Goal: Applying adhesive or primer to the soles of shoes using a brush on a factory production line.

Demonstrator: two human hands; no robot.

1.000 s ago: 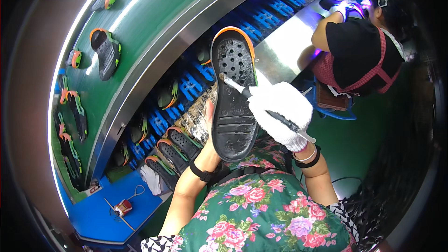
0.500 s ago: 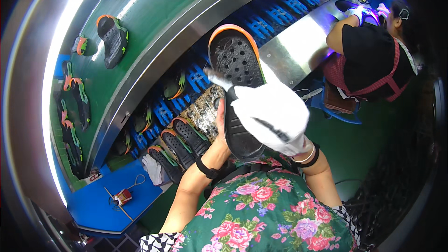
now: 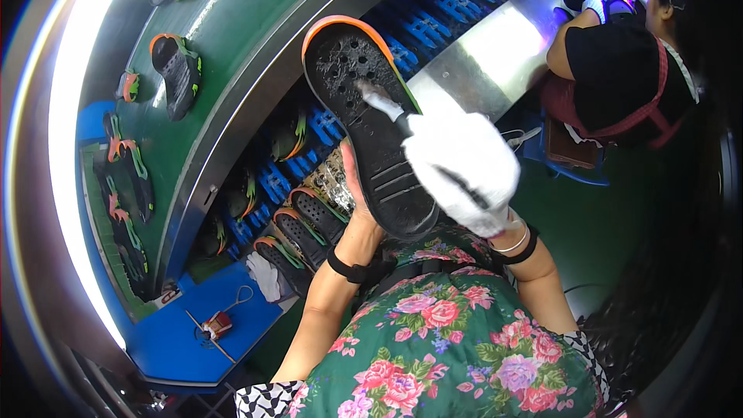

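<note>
A long black shoe sole (image 3: 387,156) is held up lengthwise in front of me, its toe end pointing away. It has round holes in the front part, ridges near the heel and an orange and green edge. My bare left hand (image 3: 357,186) grips it along the left side; most of the fingers are hidden beneath. In my right hand (image 3: 464,170), in a white glove, is a brush (image 3: 379,99) with pale bristles. Its tip rests on the sole's face among the holes. Parts of that face look wet and shiny.
Several similar soles (image 3: 299,236) stand on the rack to the left, beside white gloves (image 3: 265,275) on a blue table (image 3: 178,340). Shoes (image 3: 176,73) lie on a green conveyor (image 3: 232,39) behind a metal rail. A co-worker (image 3: 619,77) sits at the far right.
The brush has swept from the sole's left edge inward across its front part. The sole has shifted a little up and left, and shows more of its face.
</note>
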